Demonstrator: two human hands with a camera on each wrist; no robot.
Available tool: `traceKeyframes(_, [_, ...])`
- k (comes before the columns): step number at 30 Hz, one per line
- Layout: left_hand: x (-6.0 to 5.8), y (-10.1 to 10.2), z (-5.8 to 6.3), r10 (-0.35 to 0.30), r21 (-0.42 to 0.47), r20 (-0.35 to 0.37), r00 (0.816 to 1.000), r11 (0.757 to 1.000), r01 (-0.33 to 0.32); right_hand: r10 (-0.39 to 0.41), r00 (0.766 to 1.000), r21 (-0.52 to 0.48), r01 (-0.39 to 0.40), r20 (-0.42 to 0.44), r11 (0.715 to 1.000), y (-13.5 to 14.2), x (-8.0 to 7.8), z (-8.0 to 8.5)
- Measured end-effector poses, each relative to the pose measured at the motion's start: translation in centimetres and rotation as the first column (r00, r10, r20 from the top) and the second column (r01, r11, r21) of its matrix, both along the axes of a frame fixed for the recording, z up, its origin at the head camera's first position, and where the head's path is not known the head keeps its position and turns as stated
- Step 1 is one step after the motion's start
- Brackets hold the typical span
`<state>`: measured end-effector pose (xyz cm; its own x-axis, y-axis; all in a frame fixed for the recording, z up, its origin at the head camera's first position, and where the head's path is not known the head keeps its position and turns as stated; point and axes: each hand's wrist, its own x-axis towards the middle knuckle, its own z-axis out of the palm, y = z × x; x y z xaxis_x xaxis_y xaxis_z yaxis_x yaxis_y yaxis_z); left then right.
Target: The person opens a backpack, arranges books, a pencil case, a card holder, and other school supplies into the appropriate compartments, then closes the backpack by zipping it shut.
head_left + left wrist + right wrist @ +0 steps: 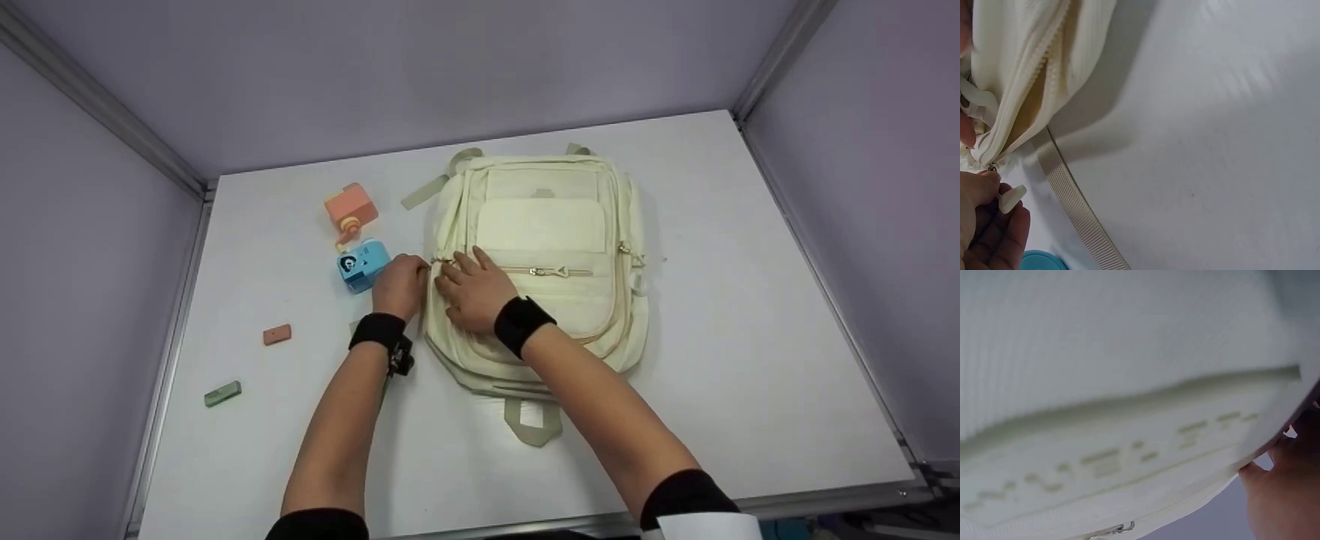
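A cream backpack (pixel 551 225) lies on the table with its front up and its carry loop toward the near edge. At its left side my left hand (pixel 400 286) pinches a zipper pull (pixel 1012 198), whose pale tab sticks out past the fingers in the left wrist view. Above the pull, the zipper teeth (pixel 1044 56) stand parted and show a tan lining. My right hand (pixel 480 294) rests on the front of the bag near the left edge, fingers extended. Blurred raised lettering (pixel 1100 464) on the bag fills much of the right wrist view.
Left of the bag stand a blue box-shaped item (pixel 363 264) with a cartoon print, close to my left hand, and a coral box-shaped item (pixel 352 204). Farther left lie a small reddish block (pixel 277 334) and a green one (pixel 223 394). Walls enclose the table's back and sides.
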<state>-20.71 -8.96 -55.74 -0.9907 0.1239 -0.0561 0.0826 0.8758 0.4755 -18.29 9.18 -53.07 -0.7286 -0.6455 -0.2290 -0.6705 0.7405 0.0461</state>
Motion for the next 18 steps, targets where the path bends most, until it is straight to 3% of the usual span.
traceKeyframes(6, [0.0,-0.4,0.0,-0.055,-0.025,-0.035,0.998,0.998,0.054,-0.027,1.0,0.087,0.026,0.011,0.996,-0.4,-0.1,-0.3])
traceKeyframes(18, [0.5,-1.2,0.3,-0.145,-0.099,-0.028,0.989,0.985,0.141,-0.042,0.999,0.093,0.039,0.027,0.995,-0.6,-0.1,-0.4])
